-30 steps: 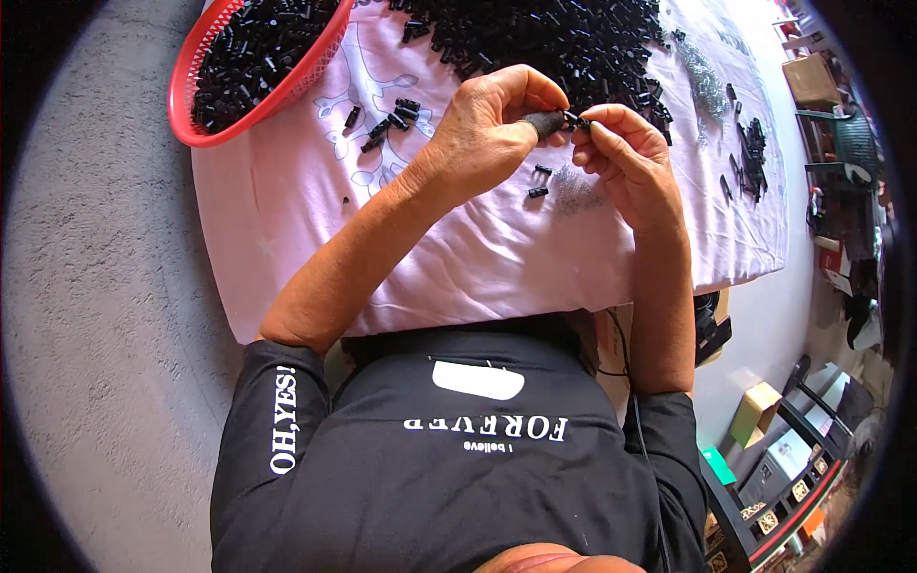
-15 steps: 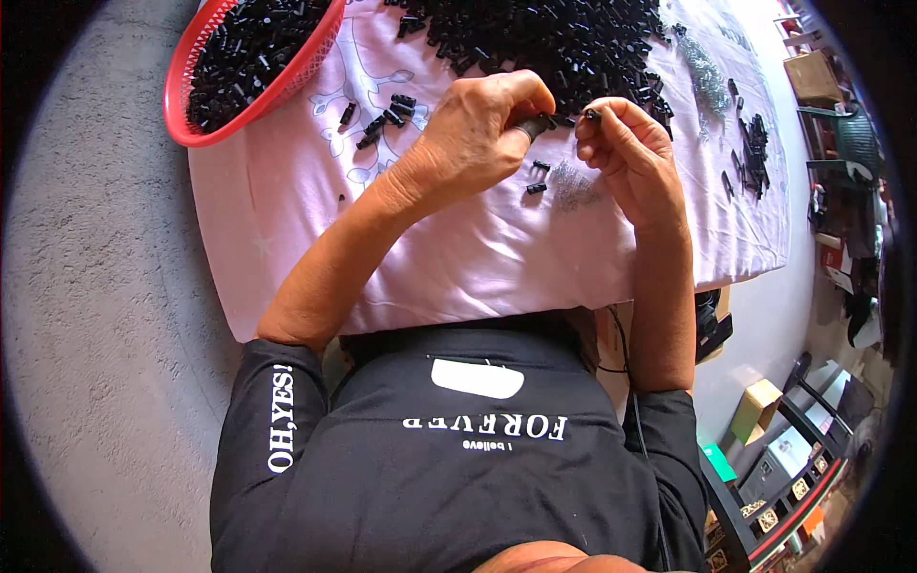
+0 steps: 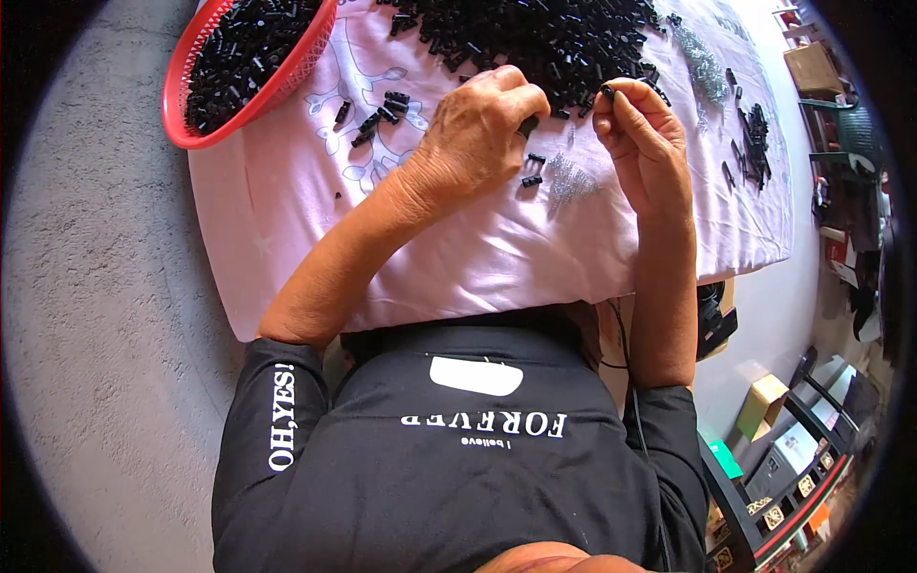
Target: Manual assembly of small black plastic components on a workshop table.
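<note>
Over the pink cloth, my left hand (image 3: 489,119) is closed around a dark piece (image 3: 528,125), mostly hidden by the fingers. My right hand (image 3: 650,138) pinches a small black cylindrical part (image 3: 607,93) between thumb and forefinger. The two hands are apart, just in front of a large heap of small black parts (image 3: 544,43). Below and between them lie two loose black parts (image 3: 532,180) and a small scatter of fine silvery metal bits (image 3: 571,180), too small to make out singly.
A red plastic basket (image 3: 175,105) full of black parts stands at the far left. Several black parts (image 3: 368,124) lie near it. Right of the heap are another silvery pile (image 3: 703,72) and thin black pieces (image 3: 756,143). The cloth-covered table (image 3: 458,277) ends before my body.
My right hand has moved up and slightly right with its black part, widening the gap between the hands. My left hand has turned a little, hiding more of its dark piece.
</note>
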A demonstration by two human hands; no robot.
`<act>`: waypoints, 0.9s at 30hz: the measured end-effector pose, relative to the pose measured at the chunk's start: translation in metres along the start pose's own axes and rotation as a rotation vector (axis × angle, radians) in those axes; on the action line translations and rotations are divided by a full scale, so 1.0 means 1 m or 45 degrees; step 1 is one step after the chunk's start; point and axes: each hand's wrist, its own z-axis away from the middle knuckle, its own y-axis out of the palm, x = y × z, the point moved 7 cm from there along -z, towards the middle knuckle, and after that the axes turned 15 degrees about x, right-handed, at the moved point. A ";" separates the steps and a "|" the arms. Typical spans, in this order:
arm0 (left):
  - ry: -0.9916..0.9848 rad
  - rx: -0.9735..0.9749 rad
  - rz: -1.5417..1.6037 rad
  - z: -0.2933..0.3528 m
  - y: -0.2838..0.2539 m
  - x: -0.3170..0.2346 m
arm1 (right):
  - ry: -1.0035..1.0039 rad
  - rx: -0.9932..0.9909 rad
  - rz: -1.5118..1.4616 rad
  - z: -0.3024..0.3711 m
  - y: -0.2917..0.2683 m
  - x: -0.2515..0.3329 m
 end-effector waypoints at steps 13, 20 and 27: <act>0.038 0.293 -0.193 0.002 0.023 -0.024 | 0.106 0.021 0.176 0.002 0.008 -0.002; 0.016 0.052 0.174 -0.001 -0.012 -0.013 | 0.142 0.041 0.148 0.002 0.007 -0.005; -0.056 -0.063 0.721 0.000 -0.017 0.000 | 0.175 0.053 0.156 0.002 0.009 -0.008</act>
